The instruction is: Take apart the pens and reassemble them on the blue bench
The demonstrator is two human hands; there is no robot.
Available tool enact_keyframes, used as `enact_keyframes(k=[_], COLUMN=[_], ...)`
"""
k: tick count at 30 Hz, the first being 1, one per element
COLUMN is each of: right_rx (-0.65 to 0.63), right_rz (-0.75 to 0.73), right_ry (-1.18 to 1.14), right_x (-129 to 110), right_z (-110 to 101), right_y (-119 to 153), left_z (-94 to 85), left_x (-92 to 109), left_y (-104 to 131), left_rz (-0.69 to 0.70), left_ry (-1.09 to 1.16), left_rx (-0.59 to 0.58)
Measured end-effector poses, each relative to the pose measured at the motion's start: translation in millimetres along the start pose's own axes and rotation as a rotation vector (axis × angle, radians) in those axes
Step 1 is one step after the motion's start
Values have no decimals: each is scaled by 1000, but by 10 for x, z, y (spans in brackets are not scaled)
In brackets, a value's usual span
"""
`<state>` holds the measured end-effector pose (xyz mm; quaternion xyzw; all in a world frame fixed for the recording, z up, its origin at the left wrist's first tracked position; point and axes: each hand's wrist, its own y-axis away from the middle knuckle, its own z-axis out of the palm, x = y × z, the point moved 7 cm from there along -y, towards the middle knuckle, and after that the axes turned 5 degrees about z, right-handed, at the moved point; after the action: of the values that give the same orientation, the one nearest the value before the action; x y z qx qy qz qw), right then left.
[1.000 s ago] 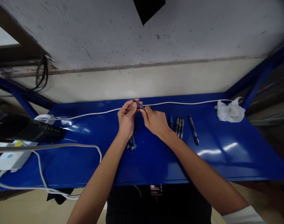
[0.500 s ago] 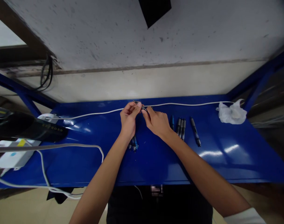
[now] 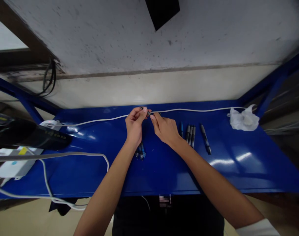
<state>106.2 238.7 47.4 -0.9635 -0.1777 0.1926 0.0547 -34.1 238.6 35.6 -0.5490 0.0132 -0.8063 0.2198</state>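
Observation:
Between my two hands, over the back of the blue table, is a dark pen (image 3: 149, 113). My left hand (image 3: 136, 123) pinches one end of it, with a dark tip showing past the thumb. My right hand (image 3: 166, 127) is closed round the other end, its fingers partly hidden from above. Below my left wrist lie several pens (image 3: 140, 152), dark and blue, their upper parts covered by the hand. Right of my right hand are a blue pen (image 3: 181, 129), a row of grey-capped pens (image 3: 191, 135) and a single pen (image 3: 205, 139) set apart.
A white cable (image 3: 200, 109) runs along the back of the blue table (image 3: 164, 177) to a crumpled white plastic bag (image 3: 244, 118). On the left are a black bottle-like object (image 3: 51, 137), a white power strip (image 3: 14, 164) and looping cables (image 3: 47, 183).
My hands have drawn slightly apart, and more of the pen between them shows. My left hand has shifted a little left. The pens on the table have not moved.

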Motion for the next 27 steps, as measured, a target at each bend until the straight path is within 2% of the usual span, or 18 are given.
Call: enact_keyframes(k=[10, 19, 27], right_rx=[40, 34, 83], right_rz=[-67, -3, -33], right_ry=[-65, -135, -183], right_x=[-45, 2, 0], right_z=[-27, 49, 24], right_y=[17, 2, 1], left_z=[-45, -29, -46], left_x=[-4, -14, -9], left_y=[-10, -3, -8], left_rz=[13, 6, 33], left_ry=[-22, -41, -55], left_rx=[86, 76, 79])
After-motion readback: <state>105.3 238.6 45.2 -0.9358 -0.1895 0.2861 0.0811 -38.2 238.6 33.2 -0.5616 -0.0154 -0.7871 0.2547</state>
